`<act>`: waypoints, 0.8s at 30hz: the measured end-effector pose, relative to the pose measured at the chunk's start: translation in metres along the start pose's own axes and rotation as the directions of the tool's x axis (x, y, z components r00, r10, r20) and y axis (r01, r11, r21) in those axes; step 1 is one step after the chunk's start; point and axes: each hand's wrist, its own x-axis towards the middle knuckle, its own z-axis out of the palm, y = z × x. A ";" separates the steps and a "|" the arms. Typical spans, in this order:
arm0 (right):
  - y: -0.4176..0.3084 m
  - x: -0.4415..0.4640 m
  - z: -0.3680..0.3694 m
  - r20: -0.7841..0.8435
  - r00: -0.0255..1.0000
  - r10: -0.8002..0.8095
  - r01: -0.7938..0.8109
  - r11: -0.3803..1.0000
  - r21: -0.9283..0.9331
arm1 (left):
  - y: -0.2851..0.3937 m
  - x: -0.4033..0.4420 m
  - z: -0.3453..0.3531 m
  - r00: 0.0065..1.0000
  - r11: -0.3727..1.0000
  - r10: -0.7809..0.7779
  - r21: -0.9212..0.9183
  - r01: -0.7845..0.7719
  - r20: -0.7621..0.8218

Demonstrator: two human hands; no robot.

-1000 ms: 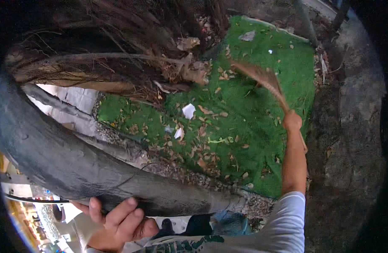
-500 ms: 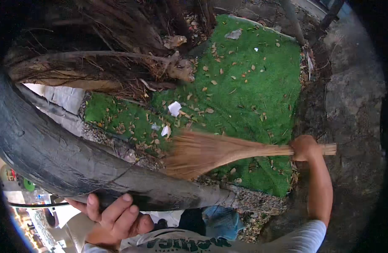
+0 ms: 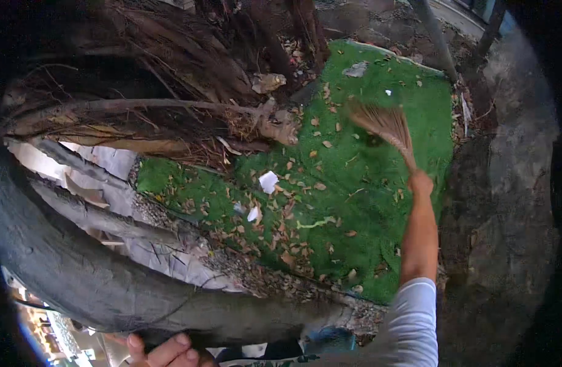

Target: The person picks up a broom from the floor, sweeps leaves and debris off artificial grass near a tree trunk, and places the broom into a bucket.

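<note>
My right hand (image 3: 421,183) grips the bundled handle of a straw broom (image 3: 386,125), its arm stretched forward. The broom's fanned bristles, slightly blurred, are over the upper part of the green artificial turf (image 3: 378,238). At the bottom left, my left hand (image 3: 165,353) is partly cut off by the frame edge, its fingertips against the underside of a thick grey branch (image 3: 171,306). Dry leaves (image 3: 290,244) lie scattered over the turf's left and lower parts. Among them are two white scraps, one larger (image 3: 268,181) and one smaller (image 3: 253,214).
Tangled roots and a trunk (image 3: 195,49) fill the upper left. Gravel and leaves (image 3: 244,272) border the turf's lower left edge. Dark paved ground (image 3: 507,244) runs along the right. A thin pole (image 3: 437,40) stands at the top right.
From lying across the turf's lower part with its bristles to the left, the broom has swung to the upper turf with my right hand. My left hand now sits lower in view.
</note>
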 end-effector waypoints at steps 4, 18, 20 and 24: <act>-0.026 -0.036 0.083 -0.036 0.977 -0.211 0.208 0.975 -0.078 | 0.007 -0.007 0.014 0.993 0.998 -0.065 0.014 0.066 -0.098; 0.153 -0.299 -0.004 0.674 0.634 -0.379 0.604 0.787 -0.126 | 0.012 -0.002 0.024 0.905 0.942 -0.335 -0.087 0.324 -0.261; 0.183 -0.316 -0.029 0.631 0.677 -0.380 0.557 0.824 -0.102 | 0.011 0.003 0.027 0.898 0.952 -0.306 -0.080 0.296 -0.315; 0.228 -0.339 -0.078 0.450 0.837 -0.312 0.356 0.934 -0.013 | 0.011 0.010 0.033 0.852 0.951 -0.310 -0.127 0.283 -0.422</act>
